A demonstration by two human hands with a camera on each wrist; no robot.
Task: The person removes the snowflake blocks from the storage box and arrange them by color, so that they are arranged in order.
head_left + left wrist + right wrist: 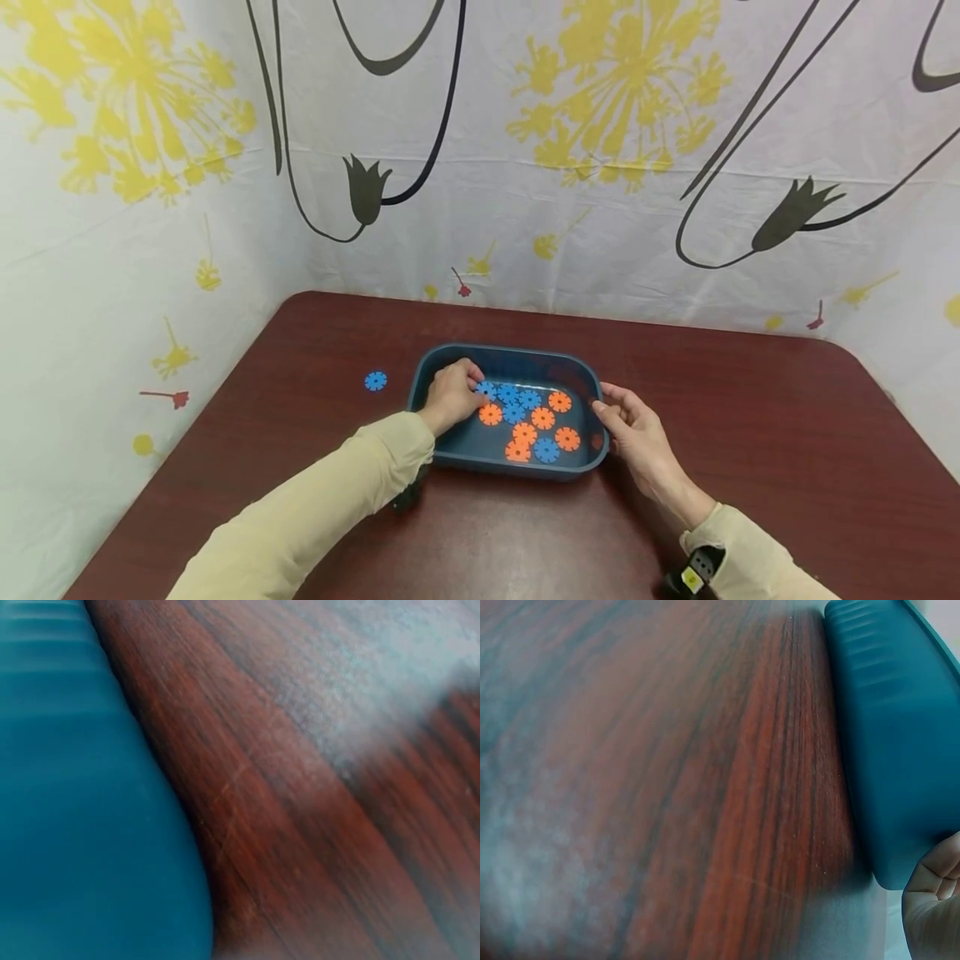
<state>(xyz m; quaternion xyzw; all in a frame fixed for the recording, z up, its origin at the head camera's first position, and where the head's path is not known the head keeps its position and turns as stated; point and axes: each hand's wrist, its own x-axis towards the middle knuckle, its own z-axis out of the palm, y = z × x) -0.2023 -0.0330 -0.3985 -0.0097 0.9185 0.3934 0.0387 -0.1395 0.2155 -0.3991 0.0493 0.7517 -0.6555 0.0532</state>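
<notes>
Plainly, the discs are thin and round with notched rims and small centre holes: five blue discs (513,413) and six orange discs (543,418) lie inside the blue tray (495,463), bunched from its middle toward the front right, the blue mostly together at the back of the bunch. Two orange ones touch near the front wall. A lone disc (376,381), blue, lies on the bench (765,433) just left of the tray. My left hand (453,393) reaches in over the left wall, fingertips at the leftmost blue disc; I cannot tell whether that grip pinches it or only touches. My right hand (637,433) has the tray's right rim in its grip, thumb at the rim and fingers along the outside. The tray's walls stand up all round with rounded corners, and its floor shows between the bunch and the back wall. Beyond, the bench runs back toward the patterned cloth (480,242), with a wide stretch of wood right of my right hand and a narrower one past the lone disc.
</notes>
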